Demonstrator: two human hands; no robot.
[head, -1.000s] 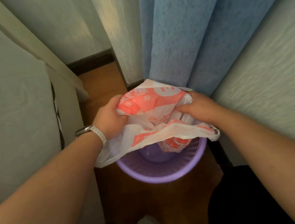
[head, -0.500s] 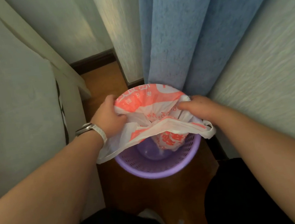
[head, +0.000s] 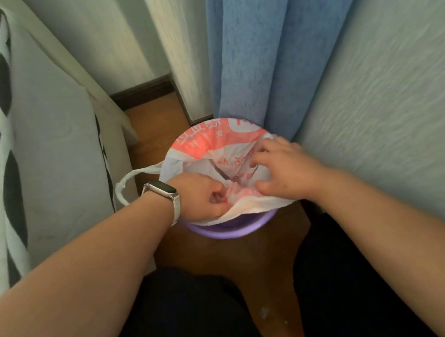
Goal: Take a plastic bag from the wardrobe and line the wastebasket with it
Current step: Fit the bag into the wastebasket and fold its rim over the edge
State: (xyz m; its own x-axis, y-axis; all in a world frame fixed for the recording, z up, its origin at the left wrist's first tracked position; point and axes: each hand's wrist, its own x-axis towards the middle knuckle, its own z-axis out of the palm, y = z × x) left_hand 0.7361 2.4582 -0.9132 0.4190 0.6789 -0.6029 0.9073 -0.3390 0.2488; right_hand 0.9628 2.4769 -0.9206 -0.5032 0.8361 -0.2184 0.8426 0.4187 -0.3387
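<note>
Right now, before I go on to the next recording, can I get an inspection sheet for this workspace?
Surface: wooden floor, bare apart from a few pale specks near the person's knees.
Job's things: purple wastebasket upright on the floor; red and white plastic bag draped over its far rim, the near edge bunched and not yet folded over; one bag handle hangs loose outside on the left.
Clutter: nothing seen.
Grippers: left hand closed on the bag's near edge; right hand pressing the bag at the right rim, fingers spread.
Cables: nothing seen.
Surroundings: blue curtain touching the wastebasket's far side; wall on the right; bed on the left.
</note>
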